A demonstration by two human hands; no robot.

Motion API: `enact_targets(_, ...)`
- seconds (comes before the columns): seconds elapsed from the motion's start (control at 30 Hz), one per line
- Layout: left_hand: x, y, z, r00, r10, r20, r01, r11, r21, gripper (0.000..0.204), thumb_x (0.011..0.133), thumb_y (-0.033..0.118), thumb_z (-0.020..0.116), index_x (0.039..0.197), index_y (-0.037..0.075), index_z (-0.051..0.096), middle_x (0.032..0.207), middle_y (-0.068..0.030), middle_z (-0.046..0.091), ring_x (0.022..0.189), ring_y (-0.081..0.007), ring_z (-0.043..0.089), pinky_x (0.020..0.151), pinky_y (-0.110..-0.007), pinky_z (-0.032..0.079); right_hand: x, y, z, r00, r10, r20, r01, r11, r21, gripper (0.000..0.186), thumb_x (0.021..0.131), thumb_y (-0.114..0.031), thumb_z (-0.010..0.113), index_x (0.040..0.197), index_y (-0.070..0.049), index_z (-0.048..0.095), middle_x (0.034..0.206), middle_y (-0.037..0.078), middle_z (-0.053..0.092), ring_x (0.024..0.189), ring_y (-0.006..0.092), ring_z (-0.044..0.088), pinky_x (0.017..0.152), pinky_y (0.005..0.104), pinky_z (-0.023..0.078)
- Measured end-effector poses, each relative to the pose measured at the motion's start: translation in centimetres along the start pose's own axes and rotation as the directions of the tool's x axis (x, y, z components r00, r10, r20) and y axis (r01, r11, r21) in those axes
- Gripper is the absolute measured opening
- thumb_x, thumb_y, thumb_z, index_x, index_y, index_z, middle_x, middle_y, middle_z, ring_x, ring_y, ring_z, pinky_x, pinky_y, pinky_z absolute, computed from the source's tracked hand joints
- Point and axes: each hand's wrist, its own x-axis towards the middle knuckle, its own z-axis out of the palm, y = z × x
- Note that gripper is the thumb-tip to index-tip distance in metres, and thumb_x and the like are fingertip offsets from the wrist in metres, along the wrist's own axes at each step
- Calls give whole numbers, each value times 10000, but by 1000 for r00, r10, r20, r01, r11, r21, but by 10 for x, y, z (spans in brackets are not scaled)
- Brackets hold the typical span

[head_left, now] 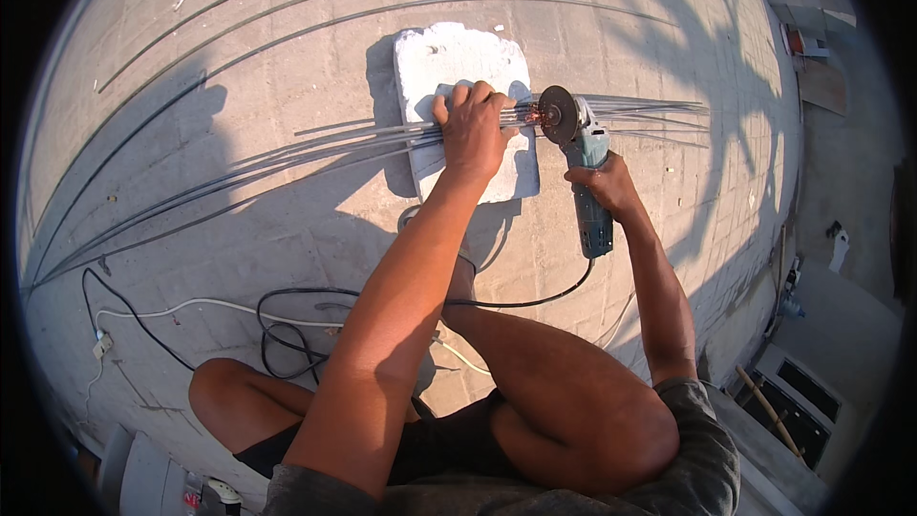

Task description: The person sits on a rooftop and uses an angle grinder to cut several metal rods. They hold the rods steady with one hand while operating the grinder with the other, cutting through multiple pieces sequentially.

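A bundle of thin metal rods (239, 170) lies across a white block (458, 53), and the rods stick out past it on both sides. My left hand (475, 129) presses down on the rods over the block, its fingers curled around them. My right hand (608, 183) grips an angle grinder (592, 220) by its body, held upright just right of the block. The grinder's dark cutting disc (559, 115) meets the rods at the block's right edge. Orange sparks (537, 117) show at that contact. The undersides of both hands are hidden.
Several longer rods (406, 5) lie bent-looking on the concrete floor (315, 67) beyond the block. The grinder's black cord (535, 304) loops near my legs, beside a white cable (205, 303) and a connector (102, 346). A wooden stick (769, 411) leans at the lower right.
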Motion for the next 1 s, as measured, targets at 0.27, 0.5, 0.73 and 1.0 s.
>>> enact_targets(0.27,0,0,0,1000,8,-11,-7,1000,15,409,829,301,903,1214,242,777,1261,19,629,1275,-218,500,1151,-534,199,4,-6,0,999,-23,-28,22,999,-24,473,734,-267,823,1050,58,683,916,127,706,781,212,663,719,377,551)
enact_targets(0.5,-1,2,1,999,17,-31,-16,1000,2,400,823,294,906,1198,240,778,1246,25,628,1265,-212,507,1152,-537,201,9,-3,-4,1000,-22,-9,22,1000,-20,482,727,-271,823,1055,55,689,923,121,704,806,212,662,739,375,545)
enact_targets(0.73,-2,0,0,999,13,-42,-13,1000,1,394,820,287,905,1191,240,779,1234,29,629,1255,-209,512,1146,-530,209,9,-9,-1,1000,-23,-9,23,1000,-13,442,743,-252,820,1043,49,694,918,121,714,786,211,670,730,362,550)
enact_targets(1.0,-2,-1,2,998,30,-49,-31,1000,-3,388,827,294,901,1191,237,779,1235,26,627,1253,-210,512,1155,-537,208,12,-3,-3,1000,-12,-6,12,1000,5,467,733,-265,832,1054,49,704,929,136,724,805,233,688,746,386,558)
